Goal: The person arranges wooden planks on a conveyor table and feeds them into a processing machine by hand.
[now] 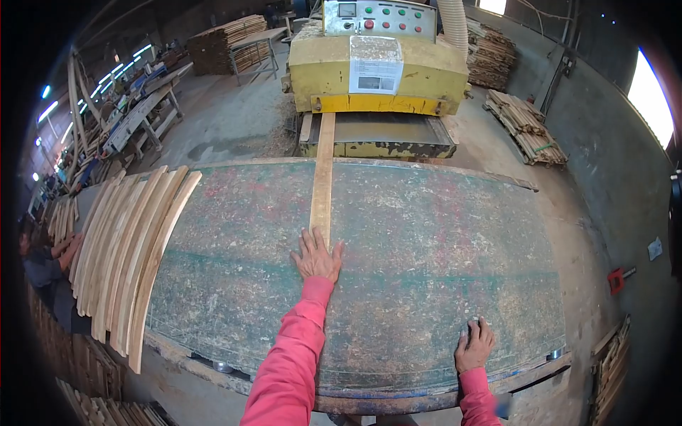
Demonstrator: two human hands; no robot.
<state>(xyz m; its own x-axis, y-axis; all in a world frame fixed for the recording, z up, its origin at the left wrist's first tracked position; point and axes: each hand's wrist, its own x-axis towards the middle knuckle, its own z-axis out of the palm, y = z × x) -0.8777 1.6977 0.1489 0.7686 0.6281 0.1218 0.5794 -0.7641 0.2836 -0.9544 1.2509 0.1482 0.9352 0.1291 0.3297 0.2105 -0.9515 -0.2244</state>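
Note:
A long wooden plank (323, 170) lies across the worn table (426, 255), its far end inside the yellow machine (376, 67). My left hand (317, 257) rests flat with spread fingers on the plank's near end. Nothing is gripped in it. Lower right, my right hand (475, 346) lies on the tabletop near its front edge, fingers stretched forward and holding nothing. Both arms wear pink sleeves.
Several wooden planks (135, 248) lie side by side at the table's left, where another person (50, 259) has hands at them. Stacked lumber (526, 128) sits on the floor at right. A red-handled tool (619, 280) is at far right.

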